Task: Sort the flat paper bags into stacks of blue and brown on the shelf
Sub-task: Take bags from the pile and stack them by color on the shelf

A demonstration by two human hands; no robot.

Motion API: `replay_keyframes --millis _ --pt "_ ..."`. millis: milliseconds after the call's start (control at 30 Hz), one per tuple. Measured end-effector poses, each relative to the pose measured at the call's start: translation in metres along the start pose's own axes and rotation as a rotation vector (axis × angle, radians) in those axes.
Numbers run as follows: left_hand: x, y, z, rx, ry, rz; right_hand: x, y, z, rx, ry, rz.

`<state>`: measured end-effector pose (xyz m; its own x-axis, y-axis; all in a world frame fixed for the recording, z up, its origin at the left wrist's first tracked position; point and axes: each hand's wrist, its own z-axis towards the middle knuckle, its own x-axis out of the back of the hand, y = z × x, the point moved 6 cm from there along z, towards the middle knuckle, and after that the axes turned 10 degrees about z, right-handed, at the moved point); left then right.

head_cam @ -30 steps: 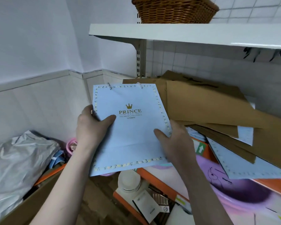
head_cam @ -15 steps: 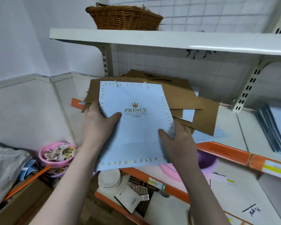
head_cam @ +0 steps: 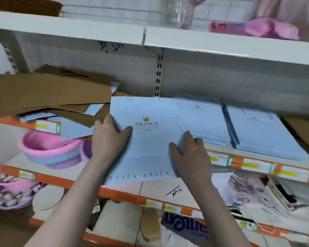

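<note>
A flat light-blue paper bag (head_cam: 150, 145) with a gold crown and "PRINCE" print is held in front of the middle shelf. My left hand (head_cam: 109, 138) grips its left edge, thumb on the front. My right hand (head_cam: 189, 154) grips its right edge the same way. To the right on the shelf lie two neat stacks of blue bags (head_cam: 203, 120) (head_cam: 264, 131). At the left lies a jumbled pile of brown bags (head_cam: 48, 90) with a few blue bags (head_cam: 73, 129) sticking out beneath it.
The shelf has an orange front edge (head_cam: 257, 164) with price labels. A brown sheet (head_cam: 303, 131) lies at the far right. Pink and purple basins (head_cam: 50, 150) sit on the shelf below left. The white upper shelf (head_cam: 221, 45) overhangs the stacks.
The view and both hands have swung right, carrying the blue bag away from the mixed pile to a spot just left of the blue stacks.
</note>
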<state>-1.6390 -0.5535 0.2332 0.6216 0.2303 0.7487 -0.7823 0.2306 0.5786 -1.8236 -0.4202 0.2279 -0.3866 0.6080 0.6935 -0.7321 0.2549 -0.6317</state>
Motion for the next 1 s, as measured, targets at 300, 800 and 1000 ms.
replay_keyframes --millis 300,800,1000 --pt "-0.08 0.12 -0.024 -0.187 -0.129 0.018 0.072 0.102 0.024 -0.107 0.087 0.015" --pt "-0.115 0.135 0.034 -0.121 -0.086 0.015 0.046 0.121 0.092 -0.137 -0.042 0.191" --pt "-0.082 0.134 0.03 -0.082 0.036 -0.037 0.041 0.106 0.101 -0.032 0.006 0.194"
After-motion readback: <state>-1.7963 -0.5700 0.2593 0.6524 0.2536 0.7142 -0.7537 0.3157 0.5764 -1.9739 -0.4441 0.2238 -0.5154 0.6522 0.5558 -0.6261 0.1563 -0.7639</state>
